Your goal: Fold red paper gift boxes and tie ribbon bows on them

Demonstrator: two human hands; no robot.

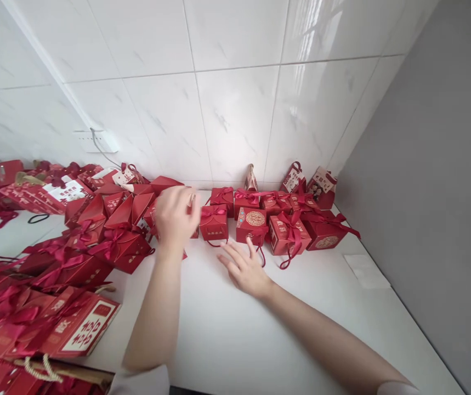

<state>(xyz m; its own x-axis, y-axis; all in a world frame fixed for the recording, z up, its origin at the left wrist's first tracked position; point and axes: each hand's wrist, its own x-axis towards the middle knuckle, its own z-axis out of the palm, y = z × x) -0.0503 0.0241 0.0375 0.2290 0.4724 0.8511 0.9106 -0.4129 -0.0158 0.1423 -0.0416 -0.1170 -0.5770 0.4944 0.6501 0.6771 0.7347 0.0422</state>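
Observation:
My left hand (176,214) is raised over the middle of the table, its fingers curled and slightly blurred. Red cardboard shows on both sides of it, and what lies under the fingers is hidden. My right hand (245,269) rests low over the white surface, fingers spread. Its thumb is close to the lower front of a red gift box (251,225) with a round gold emblem; whether they touch I cannot tell. Beside that box stand a red box (214,223) with a ribbon bow and another ribbon-tied box (289,235) with a cord handle.
Many red gift boxes (128,252) with ribbons crowd the left side. A larger box (89,326) with white panel sits front left. Small bags (321,187) lean against the tiled wall. A white paper (367,270) lies at right, by a grey partition (432,164). A wall socket (95,141) has a cable.

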